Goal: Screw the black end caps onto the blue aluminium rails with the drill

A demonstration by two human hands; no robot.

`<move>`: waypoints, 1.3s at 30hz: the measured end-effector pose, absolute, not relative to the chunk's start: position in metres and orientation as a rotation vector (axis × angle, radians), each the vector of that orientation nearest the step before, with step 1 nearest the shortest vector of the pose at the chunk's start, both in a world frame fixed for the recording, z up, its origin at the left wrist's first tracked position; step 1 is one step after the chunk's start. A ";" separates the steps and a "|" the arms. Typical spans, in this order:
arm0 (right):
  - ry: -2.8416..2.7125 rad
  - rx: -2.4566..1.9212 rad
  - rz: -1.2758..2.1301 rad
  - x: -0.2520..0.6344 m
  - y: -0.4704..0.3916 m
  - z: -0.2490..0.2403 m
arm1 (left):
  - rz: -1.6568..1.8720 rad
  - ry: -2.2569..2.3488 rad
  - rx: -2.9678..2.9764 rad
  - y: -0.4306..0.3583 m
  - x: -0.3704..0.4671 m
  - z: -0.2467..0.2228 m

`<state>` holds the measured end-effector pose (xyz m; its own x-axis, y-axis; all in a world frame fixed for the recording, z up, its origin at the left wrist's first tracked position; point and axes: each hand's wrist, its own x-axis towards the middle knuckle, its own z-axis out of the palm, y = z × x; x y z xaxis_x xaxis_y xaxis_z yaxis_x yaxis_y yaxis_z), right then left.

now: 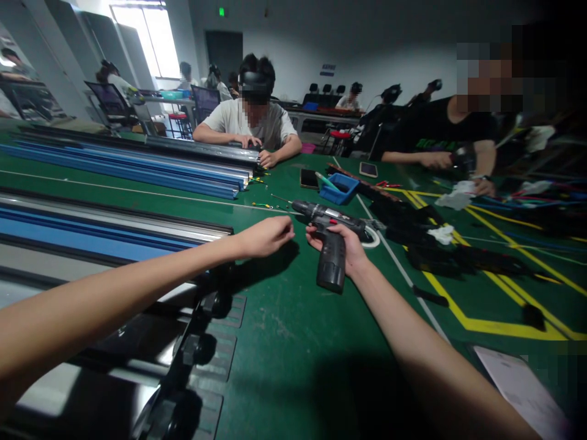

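Observation:
My right hand (354, 249) is wrapped around the handle of a black cordless drill (331, 260). The drill's long thin bit points to the far left, above the green table (270, 342). Just left of the drill, my left hand (269, 236) is held over the table with its fingers curled together. Whatever may be between those fingertips is hidden. Below and left of that arm lie long blue and silver metal profiles (114, 235). Several small screw-like parts (265, 206) are scattered beyond my left hand.
A blue bin (339, 188) stands behind the drill, with a phone (309, 178) beside it. More profiles (183, 165) lie at the back left, where a person (257, 116) works. Another person (440, 131) is at the right, near cables and yellow tape lines (499, 327).

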<state>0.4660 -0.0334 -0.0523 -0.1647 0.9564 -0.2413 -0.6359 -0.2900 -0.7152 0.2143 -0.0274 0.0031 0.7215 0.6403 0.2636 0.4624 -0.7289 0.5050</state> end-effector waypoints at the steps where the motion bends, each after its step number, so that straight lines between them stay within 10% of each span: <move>1: -0.542 -0.799 1.735 0.465 -0.036 -0.051 | 0.698 0.870 2.476 -0.029 0.201 0.009; 12: -0.481 -0.660 2.038 0.406 -0.074 -0.048 | 1.368 1.066 1.495 -0.024 0.098 -0.010; 39: -0.600 -0.826 1.990 0.407 -0.078 -0.042 | 1.278 0.984 1.131 -0.015 0.096 -0.007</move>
